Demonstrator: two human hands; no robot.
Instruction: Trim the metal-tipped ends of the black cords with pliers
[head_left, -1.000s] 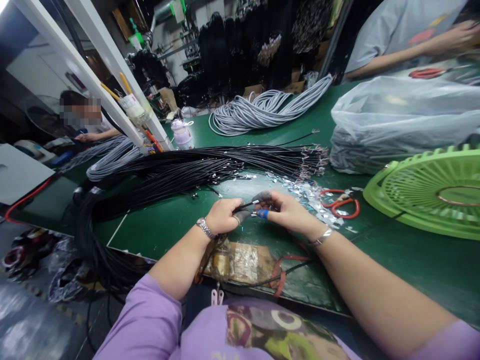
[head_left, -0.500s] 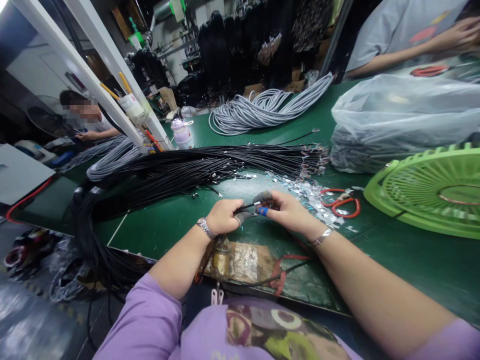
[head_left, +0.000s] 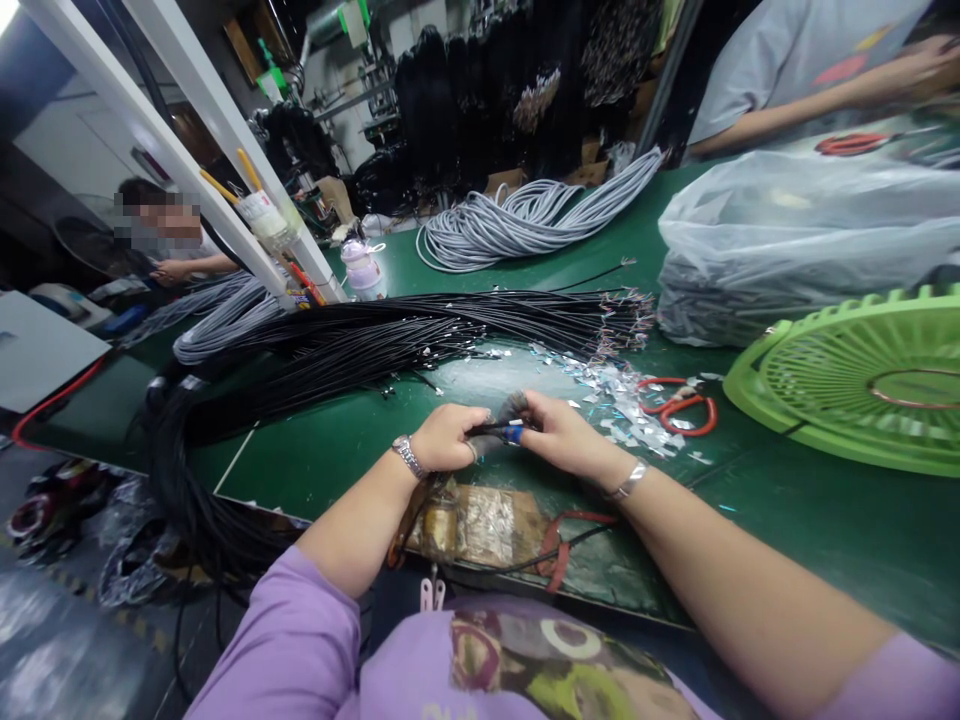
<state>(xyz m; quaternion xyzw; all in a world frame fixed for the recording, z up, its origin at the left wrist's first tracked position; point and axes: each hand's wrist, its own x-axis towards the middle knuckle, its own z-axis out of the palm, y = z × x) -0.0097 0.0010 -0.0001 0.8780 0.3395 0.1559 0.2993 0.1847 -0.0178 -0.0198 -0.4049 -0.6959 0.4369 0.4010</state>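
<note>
Between my two hands runs a short length of black cable [head_left: 489,430], held over the green table [head_left: 315,455]. My left hand [head_left: 448,438] pinches the cable between thumb and fingers. Covered fingertips and a blue band on my right hand [head_left: 559,428] close round the cable's end; the tip itself is hidden there. Behind my hands lies a thick bundle of black cables [head_left: 420,330], its stripped wire ends [head_left: 626,318] pointing right. Scraps of foil and wire bits [head_left: 607,390] are scattered to the right of the bundle.
Orange-handled scissors [head_left: 686,408] lie beside the scraps. A green fan [head_left: 862,390] and a plastic bag [head_left: 810,240] stand at right. Grey cable coils [head_left: 517,220] lie farther back. Near the front edge sits a taped block [head_left: 487,525]. Co-workers sit at far left and upper right.
My right hand has moved slightly left and down, closer to my left hand. The white tip of the cable that showed between them is now covered by my right fingers.
</note>
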